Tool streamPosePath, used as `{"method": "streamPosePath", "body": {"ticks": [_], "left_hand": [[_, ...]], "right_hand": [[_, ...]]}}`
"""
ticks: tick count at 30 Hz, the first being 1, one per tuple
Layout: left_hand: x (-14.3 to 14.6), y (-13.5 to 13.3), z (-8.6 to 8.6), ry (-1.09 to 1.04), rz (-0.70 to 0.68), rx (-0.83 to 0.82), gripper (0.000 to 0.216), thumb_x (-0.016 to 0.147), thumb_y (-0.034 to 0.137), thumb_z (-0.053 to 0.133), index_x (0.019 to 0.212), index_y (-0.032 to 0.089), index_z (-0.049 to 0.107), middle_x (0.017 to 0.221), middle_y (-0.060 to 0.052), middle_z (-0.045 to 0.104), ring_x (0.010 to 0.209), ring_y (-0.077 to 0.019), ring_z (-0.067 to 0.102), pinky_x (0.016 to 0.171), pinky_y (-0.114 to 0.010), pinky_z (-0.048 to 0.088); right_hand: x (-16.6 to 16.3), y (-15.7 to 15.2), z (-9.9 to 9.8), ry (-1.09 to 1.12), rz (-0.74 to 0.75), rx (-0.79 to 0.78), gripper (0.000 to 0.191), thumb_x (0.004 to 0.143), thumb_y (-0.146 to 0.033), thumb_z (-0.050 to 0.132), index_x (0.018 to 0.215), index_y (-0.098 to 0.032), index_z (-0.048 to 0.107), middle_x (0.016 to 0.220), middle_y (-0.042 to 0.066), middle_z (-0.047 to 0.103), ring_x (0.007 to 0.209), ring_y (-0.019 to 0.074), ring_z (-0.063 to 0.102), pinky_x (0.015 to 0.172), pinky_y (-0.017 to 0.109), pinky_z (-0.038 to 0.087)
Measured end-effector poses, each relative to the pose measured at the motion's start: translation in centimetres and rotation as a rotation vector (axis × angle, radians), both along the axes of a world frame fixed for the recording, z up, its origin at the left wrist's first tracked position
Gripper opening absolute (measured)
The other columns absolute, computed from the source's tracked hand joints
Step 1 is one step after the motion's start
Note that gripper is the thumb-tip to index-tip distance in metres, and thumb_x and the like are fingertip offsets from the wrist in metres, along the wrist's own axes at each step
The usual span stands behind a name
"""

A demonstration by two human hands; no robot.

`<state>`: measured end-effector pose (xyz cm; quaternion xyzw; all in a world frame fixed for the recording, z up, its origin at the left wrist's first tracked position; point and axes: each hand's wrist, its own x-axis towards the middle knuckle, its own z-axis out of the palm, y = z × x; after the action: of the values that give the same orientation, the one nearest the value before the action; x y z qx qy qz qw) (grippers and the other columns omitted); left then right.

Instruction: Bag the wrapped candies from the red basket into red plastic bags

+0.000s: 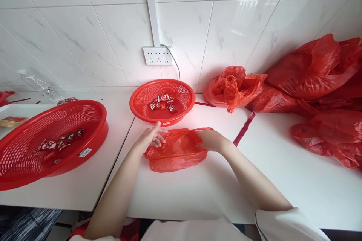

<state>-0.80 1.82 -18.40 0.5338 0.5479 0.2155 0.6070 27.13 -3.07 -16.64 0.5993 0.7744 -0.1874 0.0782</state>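
Observation:
A red plastic bag (175, 154) lies flat on the white table (198, 192) in front of me. My left hand (151, 137) grips the bag's left upper edge, fingers curled, thumb raised. My right hand (210, 139) is closed on the bag's right upper edge. Just behind the bag stands a small red mesh basket (144, 98) with several wrapped candies (163, 103) inside.
A large red mesh basket (93, 135) with several candies (60, 142) sits at the left. A heap of red plastic bags (311, 83) fills the right rear. A wall socket (157, 55), a red ribbon (243, 128) and a clear plastic bottle (39, 84) are near the tiled wall.

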Motion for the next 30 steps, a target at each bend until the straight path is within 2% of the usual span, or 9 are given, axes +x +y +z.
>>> {"method": "streamPosePath", "body": {"ticks": [2, 5, 8, 12, 16, 19, 21, 25, 30], "left_hand": [[0.6, 0.4, 0.3, -0.11, 0.177, -0.15, 0.096, 0.076, 0.086, 0.031, 0.126, 0.008, 0.058, 0.073, -0.015, 0.071, 0.062, -0.0234, 0.068, 0.051, -0.027, 0.048], [1.9, 1.0, 0.5, -0.188, 0.33, -0.202, 0.098, 0.073, 0.084, 0.04, 0.134, 0.007, 0.047, 0.081, -0.02, 0.072, 0.073, -0.0306, 0.072, 0.056, -0.032, 0.054], [2.8, 1.4, 0.1, -0.378, 0.397, -0.128, 0.067, 0.084, 0.06, 0.05, 0.126, 0.009, 0.053, 0.084, -0.017, 0.073, 0.077, -0.0277, 0.073, 0.067, -0.033, 0.058], [2.7, 1.1, -0.9, -0.668, 0.384, -0.088, 0.035, 0.082, 0.027, 0.052, 0.11, 0.009, 0.062, 0.102, -0.014, 0.072, 0.087, -0.0219, 0.072, 0.081, -0.029, 0.058], [2.4, 0.1, -2.1, -0.733, 0.402, -0.099, 0.025, 0.079, 0.018, 0.055, 0.101, 0.011, 0.065, 0.105, -0.01, 0.072, 0.092, -0.0194, 0.07, 0.084, -0.03, 0.058], [2.5, -0.2, -2.4, -0.752, 0.373, -0.123, 0.025, 0.08, 0.02, 0.056, 0.102, 0.012, 0.064, 0.113, -0.01, 0.07, 0.1, -0.0219, 0.067, 0.09, -0.037, 0.057], [2.8, -0.2, -2.5, -0.738, 0.391, -0.132, 0.025, 0.08, 0.021, 0.056, 0.103, 0.012, 0.064, 0.114, -0.01, 0.069, 0.099, -0.0222, 0.067, 0.087, -0.038, 0.058], [3.4, -0.2, -2.6, -0.698, 0.454, -0.119, 0.023, 0.078, 0.022, 0.055, 0.098, 0.012, 0.064, 0.103, -0.009, 0.071, 0.091, -0.0211, 0.068, 0.078, -0.035, 0.06], [4.3, -0.4, -3.3, -0.726, 0.414, -0.052, 0.023, 0.077, 0.022, 0.055, 0.095, 0.011, 0.064, 0.097, -0.01, 0.072, 0.093, -0.0243, 0.068, 0.083, -0.04, 0.058]], "right_hand": [[0.1, -0.2, 1.3, 0.1, 0.078, 0.06, 0.021, 0.09, -0.03, 0.055, 0.105, -0.025, 0.068, 0.094, 0.004, 0.071, 0.085, 0.0204, 0.067, 0.068, 0.027, 0.047], [-0.1, -0.8, 4.2, 0.346, 0.204, 0.271, 0.023, 0.095, -0.03, 0.049, 0.108, -0.024, 0.067, 0.097, 0.006, 0.072, 0.084, 0.0195, 0.067, 0.073, 0.03, 0.049], [-0.7, -1.3, 7.1, 0.517, 0.24, 0.467, 0.022, 0.095, -0.027, 0.05, 0.111, -0.022, 0.065, 0.099, 0.006, 0.072, 0.084, 0.0189, 0.067, 0.074, 0.03, 0.05], [-1.2, -1.6, 9.2, 0.682, 0.257, 0.527, 0.02, 0.095, -0.027, 0.051, 0.11, -0.021, 0.064, 0.097, 0.003, 0.072, 0.082, 0.0151, 0.068, 0.073, 0.027, 0.051], [-0.9, -0.5, 8.6, 0.691, 0.235, 0.498, 0.02, 0.095, -0.027, 0.051, 0.108, -0.021, 0.065, 0.095, 0.003, 0.073, 0.082, 0.0158, 0.068, 0.074, 0.028, 0.051], [-0.5, 0.9, 7.5, 0.631, 0.171, 0.504, 0.02, 0.095, -0.026, 0.051, 0.107, -0.022, 0.066, 0.091, 0.003, 0.073, 0.079, 0.0161, 0.067, 0.071, 0.028, 0.05], [-0.1, 1.7, 6.8, 0.599, 0.139, 0.5, 0.019, 0.094, -0.026, 0.051, 0.106, -0.022, 0.066, 0.093, 0.003, 0.073, 0.077, 0.0158, 0.067, 0.071, 0.028, 0.05], [0.4, 2.8, 5.5, 0.468, 0.058, 0.541, 0.02, 0.096, -0.029, 0.049, 0.104, -0.022, 0.065, 0.093, 0.004, 0.072, 0.079, 0.0179, 0.066, 0.07, 0.029, 0.048], [0.3, 3.8, 4.0, 0.371, 0.073, 0.572, 0.021, 0.097, -0.029, 0.047, 0.101, -0.02, 0.065, 0.092, 0.007, 0.069, 0.082, 0.0191, 0.065, 0.072, 0.03, 0.048]]}}
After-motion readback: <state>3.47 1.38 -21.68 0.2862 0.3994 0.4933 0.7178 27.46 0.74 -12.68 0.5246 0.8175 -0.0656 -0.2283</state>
